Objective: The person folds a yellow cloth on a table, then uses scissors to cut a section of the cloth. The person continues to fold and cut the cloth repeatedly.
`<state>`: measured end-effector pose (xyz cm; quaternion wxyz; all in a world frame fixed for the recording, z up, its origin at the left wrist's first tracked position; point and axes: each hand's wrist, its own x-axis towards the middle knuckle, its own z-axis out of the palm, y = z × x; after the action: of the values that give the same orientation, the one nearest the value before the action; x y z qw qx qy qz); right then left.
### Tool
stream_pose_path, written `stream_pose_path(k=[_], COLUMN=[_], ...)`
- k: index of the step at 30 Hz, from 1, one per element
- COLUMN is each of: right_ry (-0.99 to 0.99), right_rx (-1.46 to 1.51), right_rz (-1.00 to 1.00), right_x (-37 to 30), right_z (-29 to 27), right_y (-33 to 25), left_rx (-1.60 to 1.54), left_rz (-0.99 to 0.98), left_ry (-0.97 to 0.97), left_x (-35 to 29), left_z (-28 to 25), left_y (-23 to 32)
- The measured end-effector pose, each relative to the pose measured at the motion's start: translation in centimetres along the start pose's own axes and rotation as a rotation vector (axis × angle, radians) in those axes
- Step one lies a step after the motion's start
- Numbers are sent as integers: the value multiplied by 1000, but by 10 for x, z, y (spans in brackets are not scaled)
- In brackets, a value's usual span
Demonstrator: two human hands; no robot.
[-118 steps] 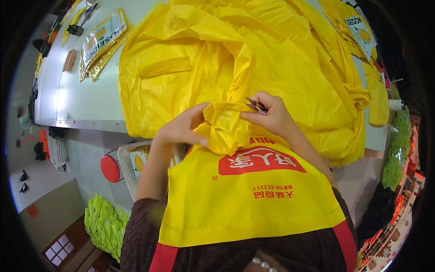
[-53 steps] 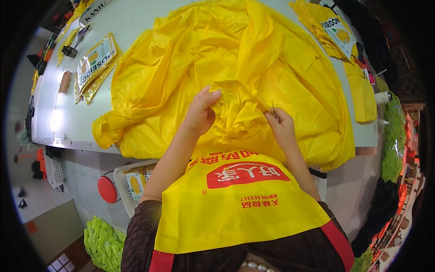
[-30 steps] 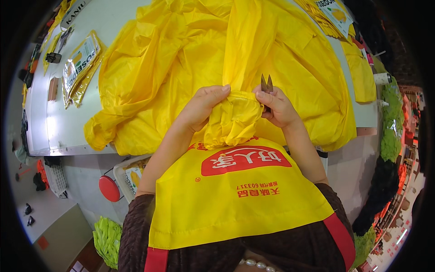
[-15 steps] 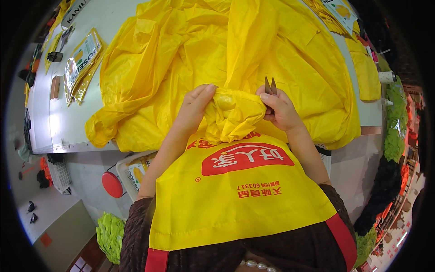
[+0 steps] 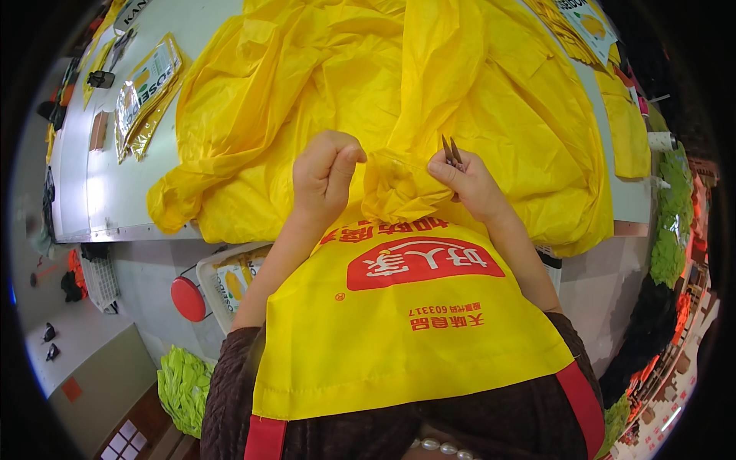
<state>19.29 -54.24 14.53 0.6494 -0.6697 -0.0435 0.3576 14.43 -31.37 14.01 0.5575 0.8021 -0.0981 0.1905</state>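
- Pale grey counter [image 5: 115, 203] fills the upper part of the view, and its near edge runs just ahead of the person.
- A large yellow garment [image 5: 399, 92] of thin crinkled fabric lies spread over most of the counter, and its lower folds hang over the near edge.
- The left hand [image 5: 326, 176] is closed into a loose fist on the fabric, with its fingers curled and pressed together around a gathered fold.
- The right hand [image 5: 469, 184] pinches the same bunched piece of fabric from the other side; its fingers also hold small metal snips [image 5: 451, 150], whose two thin tips point up and away.
- Between the two hands the fabric rises in a crumpled knot, close to the person's chest.
- A yellow apron [image 5: 414, 322] with a red emblem covers the person's front, over dark sleeves.
- Clear flat packets [image 5: 142, 96] with yellow contents lie on the counter's left part, well apart from the hands.
- A red stool [image 5: 188, 299] stands on the floor below the counter.
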Motion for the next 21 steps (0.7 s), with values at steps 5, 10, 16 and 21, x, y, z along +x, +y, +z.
stream_pose_path(k=[5, 10, 16, 21], right_ry=[0, 61, -364, -406], right_rx=[-61, 38, 706, 616], right_rz=[-5, -100, 324, 457], right_x=[12, 3, -12, 0], right_z=[-3, -6, 7, 19], right_y=[14, 8, 2, 10], left_rx=[-767, -1035, -967, -1000], left_rz=[-477, -625, -603, -591], left_ry=[-79, -51, -70, -65], left_x=[-15, -35, -47, -49], left_z=[15, 28, 29, 28], left_y=[4, -28, -40, -35])
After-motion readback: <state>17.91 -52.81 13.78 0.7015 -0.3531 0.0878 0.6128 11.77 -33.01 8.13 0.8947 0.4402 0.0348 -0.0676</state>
